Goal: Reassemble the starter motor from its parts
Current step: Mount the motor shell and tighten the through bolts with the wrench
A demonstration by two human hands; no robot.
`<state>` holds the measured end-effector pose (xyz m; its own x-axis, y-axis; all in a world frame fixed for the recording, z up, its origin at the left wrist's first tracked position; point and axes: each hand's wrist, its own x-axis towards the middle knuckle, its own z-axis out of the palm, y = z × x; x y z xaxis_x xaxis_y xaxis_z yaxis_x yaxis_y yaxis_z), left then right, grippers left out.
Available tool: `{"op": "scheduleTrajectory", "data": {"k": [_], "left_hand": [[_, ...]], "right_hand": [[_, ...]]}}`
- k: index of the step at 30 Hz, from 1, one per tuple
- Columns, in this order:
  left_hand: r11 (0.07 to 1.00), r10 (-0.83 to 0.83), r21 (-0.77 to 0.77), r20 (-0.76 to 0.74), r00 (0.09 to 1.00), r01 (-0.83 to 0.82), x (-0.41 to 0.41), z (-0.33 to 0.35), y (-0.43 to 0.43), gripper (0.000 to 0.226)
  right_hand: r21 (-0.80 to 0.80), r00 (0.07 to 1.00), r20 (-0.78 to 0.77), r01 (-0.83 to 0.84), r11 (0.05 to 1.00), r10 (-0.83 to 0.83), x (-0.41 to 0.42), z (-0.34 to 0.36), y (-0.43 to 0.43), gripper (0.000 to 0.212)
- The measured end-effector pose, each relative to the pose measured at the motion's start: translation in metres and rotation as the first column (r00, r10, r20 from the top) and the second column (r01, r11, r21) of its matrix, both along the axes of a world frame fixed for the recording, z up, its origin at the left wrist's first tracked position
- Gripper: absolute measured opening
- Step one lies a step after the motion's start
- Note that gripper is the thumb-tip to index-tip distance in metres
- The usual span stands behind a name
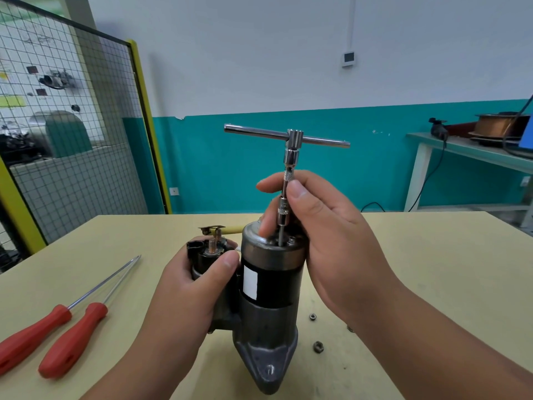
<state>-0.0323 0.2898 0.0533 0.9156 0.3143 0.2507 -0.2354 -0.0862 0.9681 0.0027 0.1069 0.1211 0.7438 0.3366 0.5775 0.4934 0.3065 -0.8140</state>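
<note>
The motor [271,287] stands on end near the middle of the table [432,269], its grey nose towards the near edge and its round cap on top. Two nuts [318,347] lie loose just right of its base, and a third is half hidden by the right forearm. On the left, two screwdrivers [72,336] lie side by side, with their red handles near and their tips pointing far and right, close to the table's left edge. The left hand [184,287] is wrapped round the solenoid [207,255] on the motor's left side, thumb across the front. The right hand [331,241] pinches the upright shaft of the wrench [291,140], whose tip sits in the cap; the crossbar stands free above the fingers. Bare tabletop stretches right and back to the far edge. Beyond it, a fence [72,140] stands far left and a bench [461,148] with a spool [496,125] far right.
</note>
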Motion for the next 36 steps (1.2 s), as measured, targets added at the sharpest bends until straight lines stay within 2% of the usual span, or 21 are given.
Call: {"op": "scheduleTrajectory", "data": {"k": [17, 23, 26, 33, 36], "left_hand": [[1.000, 0.004, 0.013, -0.009, 1.000, -0.004, -0.0005, 0.0020, -0.0011, 0.048], [0.999, 0.021, 0.024, -0.003, 1.000, -0.021, -0.0020, 0.0026, -0.0020, 0.056], [0.999, 0.026, 0.025, -0.006, 1.000, -0.026, -0.0024, 0.0025, -0.0017, 0.050], [0.999, 0.030, 0.018, -0.007, 1.000, -0.030, -0.0023, 0.0046, -0.0024, 0.055], [0.999, 0.042, 0.034, -0.003, 0.999, -0.041, -0.0035, 0.0051, -0.0037, 0.055]], "right_hand": [[0.014, 1.000, -0.015, -0.019, 1.000, 0.019, -0.0008, 0.0014, -0.0004, 0.026], [0.033, 1.000, -0.026, -0.012, 0.999, 0.013, -0.0015, 0.0022, 0.0007, 0.023], [0.017, 1.000, -0.017, -0.007, 1.000, 0.008, -0.0011, 0.0024, 0.0002, 0.023], [-0.072, 0.999, 0.018, 0.036, 0.997, -0.034, -0.0014, 0.0024, 0.0002, 0.024], [-0.050, 1.000, -0.003, 0.020, 0.999, -0.020, -0.0011, 0.0021, -0.0010, 0.026]]}}
